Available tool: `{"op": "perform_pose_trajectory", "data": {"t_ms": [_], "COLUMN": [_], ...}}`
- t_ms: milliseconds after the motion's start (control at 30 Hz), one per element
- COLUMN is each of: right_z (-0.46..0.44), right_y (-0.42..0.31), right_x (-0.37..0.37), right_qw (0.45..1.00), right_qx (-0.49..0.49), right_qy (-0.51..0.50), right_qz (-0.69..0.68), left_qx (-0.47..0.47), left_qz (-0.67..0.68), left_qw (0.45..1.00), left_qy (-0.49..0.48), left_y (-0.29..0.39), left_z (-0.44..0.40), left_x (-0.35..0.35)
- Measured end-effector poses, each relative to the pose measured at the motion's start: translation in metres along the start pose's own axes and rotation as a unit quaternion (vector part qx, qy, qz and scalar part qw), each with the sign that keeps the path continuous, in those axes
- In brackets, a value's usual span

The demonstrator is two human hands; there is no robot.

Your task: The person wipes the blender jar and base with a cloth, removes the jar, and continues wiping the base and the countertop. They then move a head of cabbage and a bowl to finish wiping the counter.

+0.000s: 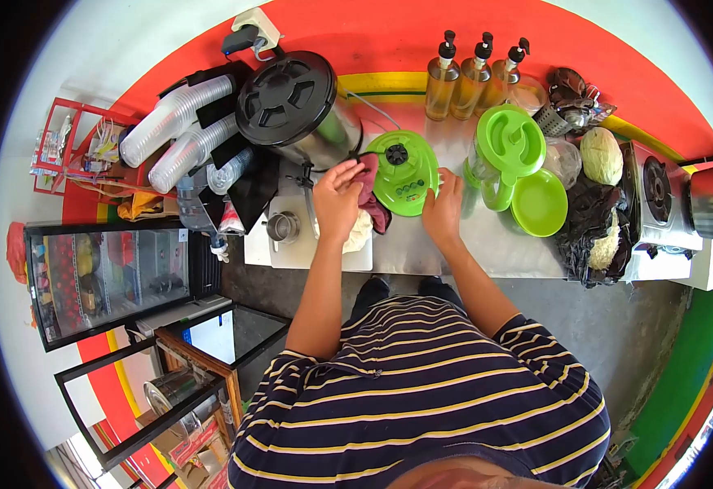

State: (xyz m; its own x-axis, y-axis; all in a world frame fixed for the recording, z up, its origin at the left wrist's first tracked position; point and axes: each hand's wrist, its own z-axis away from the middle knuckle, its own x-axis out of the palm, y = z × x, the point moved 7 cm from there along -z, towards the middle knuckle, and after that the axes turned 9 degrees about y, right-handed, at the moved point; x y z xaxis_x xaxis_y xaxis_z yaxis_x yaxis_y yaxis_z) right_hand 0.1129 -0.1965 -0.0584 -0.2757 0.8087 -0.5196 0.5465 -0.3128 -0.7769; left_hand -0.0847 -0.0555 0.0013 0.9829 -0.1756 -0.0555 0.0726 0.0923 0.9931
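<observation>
**On the steel counter (pixel 487 253): green appliance base (pixel 409 191) between two bare hands**

Clock read from the base, 12 = away from the wearer. Base sits on the counter, black coupling (pixel 396 154) toward its 12 side, row of buttons (pixel 408 188) toward 6.

Left hand (pixel 340 191) at 8–9: fingers partly curled, up against the maroon cloth (pixel 378 215). Can't tell if it's pinched or only touched. Cloth lies along the base's 9 side.

Right hand (pixel 444 204) at 4: partly open, fingers loosely bent, fingertips at the base rim. Not wrapped round anything.

Further out:
- 7: white board (pixel 360 261), pale lump (pixel 358 235) on it, partly behind the left forearm.
- 8: small metal cup (pixel 283 227).
- 10: big steel container (pixel 329 122), black lid (pixel 285 96) on.
- 9–10: stacked clear cups (pixel 177 122).
- 1: three pump bottles (pixel 472 85), upright, by the wall.
- 2–3: green-lidded jug (pixel 513 140).
- 3–4: green bowl (pixel 540 204), then black plastic bag (pixel 584 224).
- 3: pale green cabbage (pixel 601 155), stove (pixel 658 191) beyond.
</observation>
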Motion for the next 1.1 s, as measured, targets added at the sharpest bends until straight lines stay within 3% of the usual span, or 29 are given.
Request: {"op": "perform_pose_trajectory", "data": {"t_ms": [67,100,167,200,267,300,367,400,467,533,600,633,667,700,767,800,867,933,1000,1100], "right_z": [0.007,0.011,0.031,0.031,0.049,0.046,0.042,0.039,0.024,0.015,0.004,-0.002,-0.001,-0.008,-0.021,-0.026,-0.047,-0.069,-0.082,-0.074], "right_y": [-0.012,-0.007,0.002,-0.005,-0.007,-0.012,-0.035,-0.031,-0.043,-0.039,0.008,0.013,0.012,0.009,-0.004,-0.004,-0.018,-0.028,-0.028,-0.023], "right_x": [0.015,0.020,0.051,0.048,0.041,0.032,0.019,0.014,-0.005,-0.010,0.002,0.007,0.012,0.008,0.000,0.004,0.002,0.013,0.040,0.063], "right_qw": [0.954,0.954,0.869,0.870,0.767,0.769,0.591,0.592,0.435,0.444,0.724,0.774,0.773,0.857,0.966,0.966,0.998,0.997,0.991,0.974], "right_qx": [0.105,0.104,0.191,0.187,0.396,0.394,0.442,0.441,0.377,0.374,0.378,0.350,0.353,0.271,0.091,0.092,-0.042,-0.024,-0.054,-0.103], "right_qy": [-0.249,-0.249,-0.373,-0.373,-0.349,-0.350,-0.368,-0.371,-0.374,-0.359,-0.271,-0.181,-0.180,-0.155,-0.098,-0.099,-0.020,-0.022,-0.119,-0.185], "right_qz": [-0.134,-0.132,-0.264,-0.263,-0.364,-0.363,-0.566,-0.564,-0.727,-0.731,-0.510,-0.496,-0.495,-0.411,-0.220,-0.221,-0.042,-0.077,0.000,0.079], "left_qx": [0.006,0.024,0.042,0.045,0.027,0.037,0.050,0.063,0.044,0.119,0.164,0.200,0.233,0.179,0.180,0.181,0.192,0.173,0.162,0.141], "left_qz": [0.006,0.032,0.091,0.094,0.172,0.208,0.202,0.194,0.160,0.000,-0.068,-0.078,-0.089,-0.106,-0.189,-0.267,-0.285,-0.264,-0.305,-0.356], "left_qw": [1.000,0.999,0.992,0.992,0.977,0.967,0.966,0.966,0.969,0.968,0.954,0.962,0.963,0.974,0.965,0.946,0.939,0.948,0.938,0.924], "left_qy": [-0.014,-0.036,-0.072,-0.071,-0.122,-0.142,-0.151,-0.161,-0.182,-0.221,-0.241,-0.169,-0.099,-0.092,-0.042,0.011,0.005,-0.049,-0.037,-0.014], "left_y": [0.029,0.046,0.075,0.086,0.102,0.108,0.107,0.106,0.083,0.048,0.022,0.016,0.011,-0.006,-0.027,-0.038,-0.056,-0.072,-0.072,-0.068], "left_z": [0.001,0.005,0.016,0.021,0.034,0.040,0.046,0.050,0.054,0.056,0.048,0.041,0.037,0.027,0.016,0.010,-0.006,-0.019,-0.023,-0.022], "left_x": [0.008,0.018,0.035,0.040,0.055,0.061,0.072,0.077,0.084,0.093,0.089,0.078,0.066,0.058,0.051,0.043,0.043,0.053,0.059,0.065]}}
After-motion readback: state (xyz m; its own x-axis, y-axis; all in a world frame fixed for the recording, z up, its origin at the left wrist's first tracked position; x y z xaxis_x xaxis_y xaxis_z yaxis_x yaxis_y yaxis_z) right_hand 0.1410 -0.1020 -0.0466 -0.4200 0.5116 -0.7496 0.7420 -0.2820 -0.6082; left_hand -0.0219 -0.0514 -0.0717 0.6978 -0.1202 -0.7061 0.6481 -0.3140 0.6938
